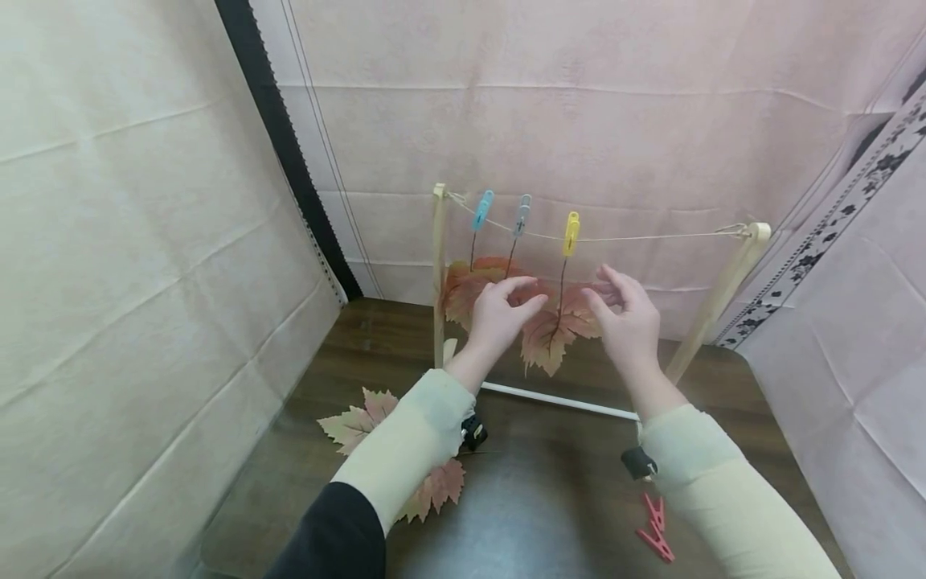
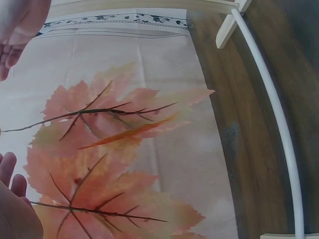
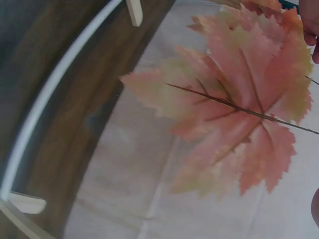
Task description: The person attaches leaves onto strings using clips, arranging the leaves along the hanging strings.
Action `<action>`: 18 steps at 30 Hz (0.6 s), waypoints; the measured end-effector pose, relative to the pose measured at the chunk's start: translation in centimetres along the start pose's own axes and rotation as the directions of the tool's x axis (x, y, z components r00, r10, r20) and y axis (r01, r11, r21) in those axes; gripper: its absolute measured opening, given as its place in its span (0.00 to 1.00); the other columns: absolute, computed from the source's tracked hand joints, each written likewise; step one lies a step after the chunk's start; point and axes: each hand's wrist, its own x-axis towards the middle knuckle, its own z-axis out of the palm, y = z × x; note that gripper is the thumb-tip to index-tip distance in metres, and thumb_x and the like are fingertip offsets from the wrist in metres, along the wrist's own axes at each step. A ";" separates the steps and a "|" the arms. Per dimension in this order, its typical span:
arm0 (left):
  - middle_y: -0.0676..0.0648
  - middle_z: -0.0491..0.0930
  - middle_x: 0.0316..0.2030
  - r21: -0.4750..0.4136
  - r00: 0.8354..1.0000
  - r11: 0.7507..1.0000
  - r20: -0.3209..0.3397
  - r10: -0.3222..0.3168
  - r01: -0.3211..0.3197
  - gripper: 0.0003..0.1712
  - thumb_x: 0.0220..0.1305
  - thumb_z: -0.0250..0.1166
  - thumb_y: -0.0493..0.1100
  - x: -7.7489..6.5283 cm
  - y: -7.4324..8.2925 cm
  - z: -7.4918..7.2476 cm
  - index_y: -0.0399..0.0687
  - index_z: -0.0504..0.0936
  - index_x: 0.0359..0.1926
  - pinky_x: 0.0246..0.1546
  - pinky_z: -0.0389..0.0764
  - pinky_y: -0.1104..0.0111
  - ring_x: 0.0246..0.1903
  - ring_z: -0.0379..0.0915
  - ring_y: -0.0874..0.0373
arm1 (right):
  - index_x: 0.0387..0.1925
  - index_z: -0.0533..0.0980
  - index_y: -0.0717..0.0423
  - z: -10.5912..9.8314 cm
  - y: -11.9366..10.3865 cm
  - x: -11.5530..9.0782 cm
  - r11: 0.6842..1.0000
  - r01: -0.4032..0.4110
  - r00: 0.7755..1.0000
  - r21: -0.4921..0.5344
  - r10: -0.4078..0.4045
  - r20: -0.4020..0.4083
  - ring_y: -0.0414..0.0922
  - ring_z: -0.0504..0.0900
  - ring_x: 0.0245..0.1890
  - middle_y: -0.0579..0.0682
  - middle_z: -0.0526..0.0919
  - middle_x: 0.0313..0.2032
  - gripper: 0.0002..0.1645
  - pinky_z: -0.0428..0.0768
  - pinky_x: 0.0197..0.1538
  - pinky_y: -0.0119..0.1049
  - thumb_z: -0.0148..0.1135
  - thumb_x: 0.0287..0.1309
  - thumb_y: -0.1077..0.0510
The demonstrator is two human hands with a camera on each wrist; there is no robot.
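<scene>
Three autumn leaves hang by thin stems from a string (image 1: 644,238), under a blue clothespin (image 1: 483,211), a grey-blue clothespin (image 1: 522,215) and a yellow clothespin (image 1: 571,233). The leaf under the yellow clothespin (image 1: 550,338) has my hands on either side. My left hand (image 1: 502,314) is left of its stem, thumb and fingers apart with nothing between them, partly covering the leaves behind (image 1: 463,293). To the right, my right hand (image 1: 628,318) has loosely bent fingers and holds nothing. The right wrist view shows a hanging leaf (image 3: 249,109) with its dark stem.
Two wooden posts, left (image 1: 438,273) and right (image 1: 716,305), carry the string; a white bar (image 1: 557,399) joins them low down. Another leaf (image 1: 434,486) lies on the table (image 1: 535,498), partly beneath my left forearm. Red clothespins (image 1: 656,531) lie near my right sleeve.
</scene>
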 end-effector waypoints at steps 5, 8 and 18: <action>0.51 0.81 0.40 -0.016 1.000 1.000 0.010 -0.008 0.008 0.20 0.58 0.66 0.52 -0.5 -1.0 0.1 0.51 0.82 0.50 0.36 0.72 0.66 0.38 0.69 0.59 | 0.56 0.75 0.58 0.4 1.4 -1.4 0.998 -0.062 0.998 0.017 0.063 -0.004 0.40 0.76 0.35 0.53 0.81 0.45 0.28 0.72 0.38 0.25 0.67 0.54 0.52; 0.50 0.81 0.40 -0.013 1.000 1.000 0.016 -0.013 0.013 0.19 0.58 0.66 0.52 -0.7 -1.6 0.1 0.51 0.82 0.49 0.36 0.71 0.65 0.38 0.67 0.59 | 0.56 0.75 0.56 0.6 2.3 -2.2 0.994 -0.110 0.994 0.022 0.111 -0.006 0.37 0.76 0.35 0.51 0.81 0.46 0.28 0.72 0.38 0.23 0.66 0.55 0.50; 0.57 0.77 0.35 0.027 0.998 0.998 0.023 -0.056 0.055 0.19 0.58 0.66 0.55 -1.7 -3.5 0.2 0.54 0.82 0.48 0.34 0.72 0.66 0.37 0.67 0.59 | 0.57 0.75 0.54 0.8 4.5 -4.6 0.979 -0.204 0.979 0.021 0.205 -0.012 0.38 0.77 0.40 0.47 0.80 0.48 0.27 0.71 0.43 0.22 0.65 0.56 0.49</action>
